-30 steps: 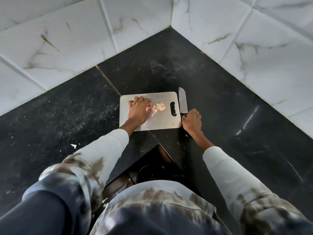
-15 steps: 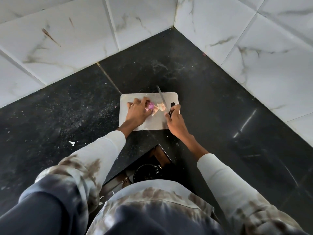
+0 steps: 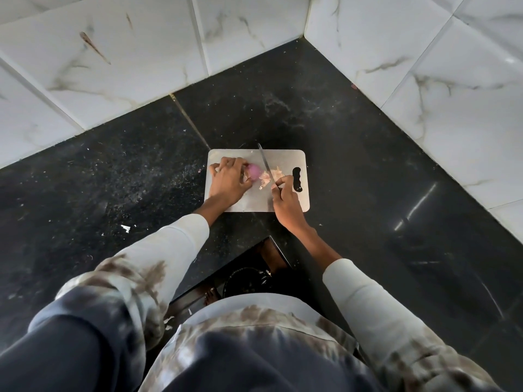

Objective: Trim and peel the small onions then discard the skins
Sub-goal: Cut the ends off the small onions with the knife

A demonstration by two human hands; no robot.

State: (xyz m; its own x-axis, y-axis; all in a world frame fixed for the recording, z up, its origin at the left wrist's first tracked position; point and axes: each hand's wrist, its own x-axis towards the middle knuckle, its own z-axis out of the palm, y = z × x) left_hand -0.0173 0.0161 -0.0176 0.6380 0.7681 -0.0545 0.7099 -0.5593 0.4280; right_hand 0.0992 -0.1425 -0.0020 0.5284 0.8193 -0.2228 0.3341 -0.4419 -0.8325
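The onion (image 3: 254, 172) lay on the cutting board (image 3: 285, 157), pinned by the left hand (image 3: 229, 183), its exposed end pointing right. The right hand (image 3: 285, 200), closed around the knife (image 3: 266, 165), held the blade just right of that end, beside the skins (image 3: 270, 177); the right hand appeared placed to trim

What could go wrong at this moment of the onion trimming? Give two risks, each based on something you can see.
1. The left hand pins the small onion close beside the knife blade, so a slip could nick a finger.
2. Loose skins lie under the blade on the cutting board; they might make the cut skid or scatter onto the dark counter.
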